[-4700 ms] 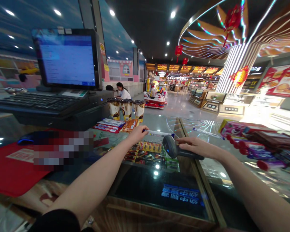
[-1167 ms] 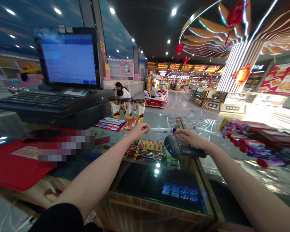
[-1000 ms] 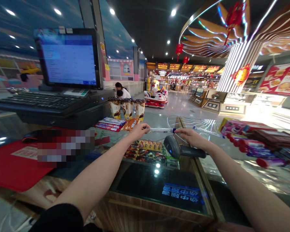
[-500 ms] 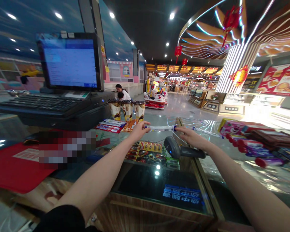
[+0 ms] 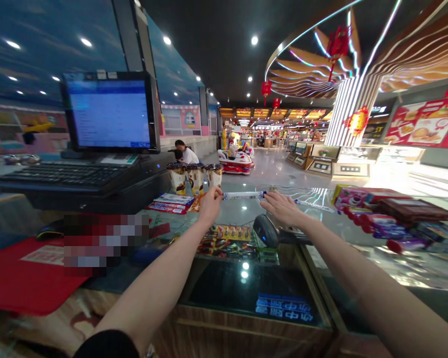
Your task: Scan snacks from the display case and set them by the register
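A thin white stick pack (image 5: 243,195) was held level above the glass counter (image 5: 246,278). The left hand (image 5: 210,203) pinched its left end with closed fingers; the right hand (image 5: 282,208) touched its right end, fingers loosely apart. A barcode scanner (image 5: 266,231) lay just below.

Glass-topped counter (image 5: 242,211) with a wooden front edge, snack packets showing under the glass. On top, at left: a red mat (image 5: 18,278), a dark mouse (image 5: 50,229) at its far edge, and a black register base (image 5: 97,191) carrying keyboard and screen. Further along: flat candy bars (image 5: 169,203) just in front of three lidded cups (image 5: 196,178). Mid-counter: a black barcode scanner (image 5: 265,231) lying on its side. At right: a pink box (image 5: 349,196), red-capped tubes (image 5: 381,231) and a brown packet (image 5: 414,209), close together.
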The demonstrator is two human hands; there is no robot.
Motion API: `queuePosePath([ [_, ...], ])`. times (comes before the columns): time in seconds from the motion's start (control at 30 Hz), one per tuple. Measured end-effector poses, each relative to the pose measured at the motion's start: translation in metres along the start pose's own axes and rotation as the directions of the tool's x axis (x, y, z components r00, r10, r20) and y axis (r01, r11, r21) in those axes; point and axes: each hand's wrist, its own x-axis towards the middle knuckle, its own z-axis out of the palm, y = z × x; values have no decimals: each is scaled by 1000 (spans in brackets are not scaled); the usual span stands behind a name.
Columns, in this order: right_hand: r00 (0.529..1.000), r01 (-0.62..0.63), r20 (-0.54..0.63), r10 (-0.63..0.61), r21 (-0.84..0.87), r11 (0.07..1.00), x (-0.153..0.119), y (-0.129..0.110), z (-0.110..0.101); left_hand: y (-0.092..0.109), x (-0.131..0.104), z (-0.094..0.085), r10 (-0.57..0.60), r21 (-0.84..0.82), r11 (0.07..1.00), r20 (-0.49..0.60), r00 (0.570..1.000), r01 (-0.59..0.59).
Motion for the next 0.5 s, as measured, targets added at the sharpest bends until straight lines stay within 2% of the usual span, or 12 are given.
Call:
queuePosePath([
  [0.07,1000,4,4,-4,-12,1000,2,-8,-2,-3,2,-4,9,44,999,-23,1000,-8],
  [0.3,1000,30,-3,-30,-8,1000,11,-30,-4,-6,9,-20,-46,166,985,11,999,43],
  [0.5,997,71,-29,-70,23,997,18,-56,-3,-18,3,-47,31,260,964,75,997,-50],
])
